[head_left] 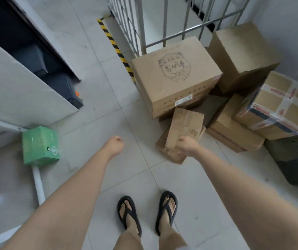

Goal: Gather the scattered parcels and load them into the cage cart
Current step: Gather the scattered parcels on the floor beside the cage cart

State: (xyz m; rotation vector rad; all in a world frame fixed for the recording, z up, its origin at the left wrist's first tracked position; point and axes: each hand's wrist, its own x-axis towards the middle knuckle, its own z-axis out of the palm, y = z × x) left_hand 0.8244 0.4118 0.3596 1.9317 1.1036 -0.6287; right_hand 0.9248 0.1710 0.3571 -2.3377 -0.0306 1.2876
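My right hand grips the near end of a small worn cardboard parcel, which tilts up over another small brown box on the floor. Above the tiles to its left hangs my left hand, curled shut and holding nothing. A large box with a printed drawing stands just beyond, in front of the metal cage cart. More cardboard parcels are stacked at the right, one of them bound with tape. A green box sits on the floor at the left.
Black-and-yellow hazard tape runs along the floor beside the cage. Grey cabinets or panels stand at the left, with a white pipe on the floor. Dark cases lie at the right. My sandalled feet stand on the tiles.
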